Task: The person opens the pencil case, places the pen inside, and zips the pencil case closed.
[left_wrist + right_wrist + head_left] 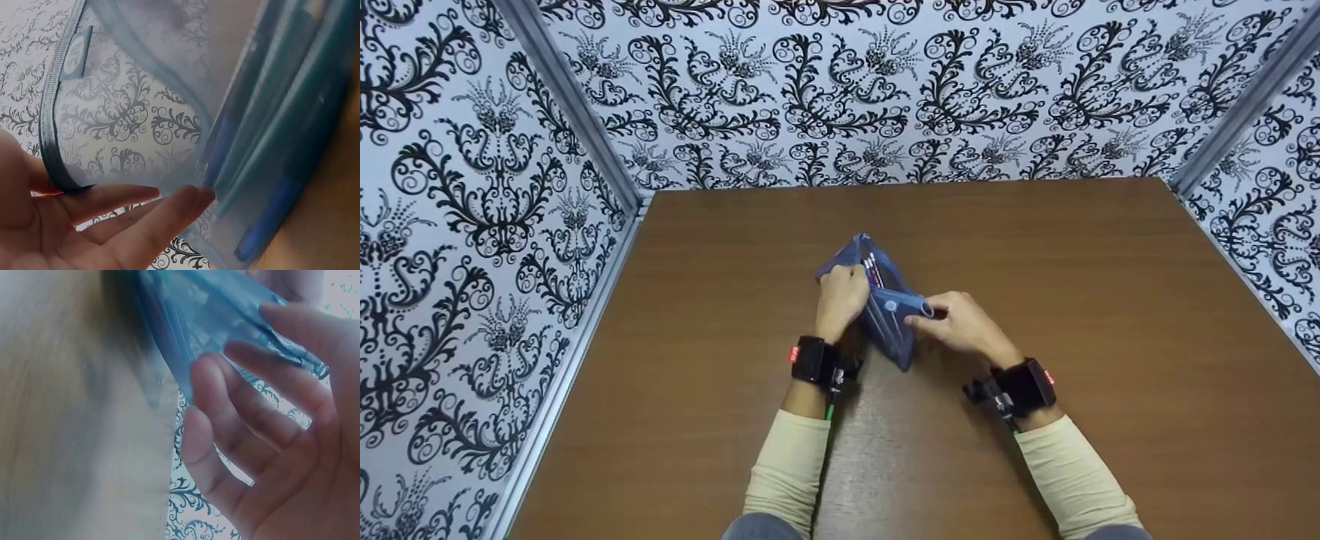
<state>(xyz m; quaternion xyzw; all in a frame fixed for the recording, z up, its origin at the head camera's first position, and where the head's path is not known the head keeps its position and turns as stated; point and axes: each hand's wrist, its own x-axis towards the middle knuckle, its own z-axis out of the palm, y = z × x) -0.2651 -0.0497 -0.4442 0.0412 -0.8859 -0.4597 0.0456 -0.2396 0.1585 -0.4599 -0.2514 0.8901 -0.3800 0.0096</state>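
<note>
A blue see-through mesh pencil pouch (889, 319) is held up above the table, tilted, its top gaping. Inside it are several pens (270, 112), some with blue ends, which also show through the mesh in the left wrist view. My left hand (842, 296) grips the pouch's left side near the opening. With thumb and fingers my right hand (960, 322) pinches the right end of the rim, beside a round pale spot on the mesh. In the right wrist view the lower fingers (214, 388) of that hand are loosely bent under the rim.
The brown wooden table (697, 300) spreads around both hands. White walls with black scrollwork (840, 90) stand behind and at the sides, with grey metal posts (577, 105) at the corners. Black wrist cameras (814, 360) are strapped to both wrists.
</note>
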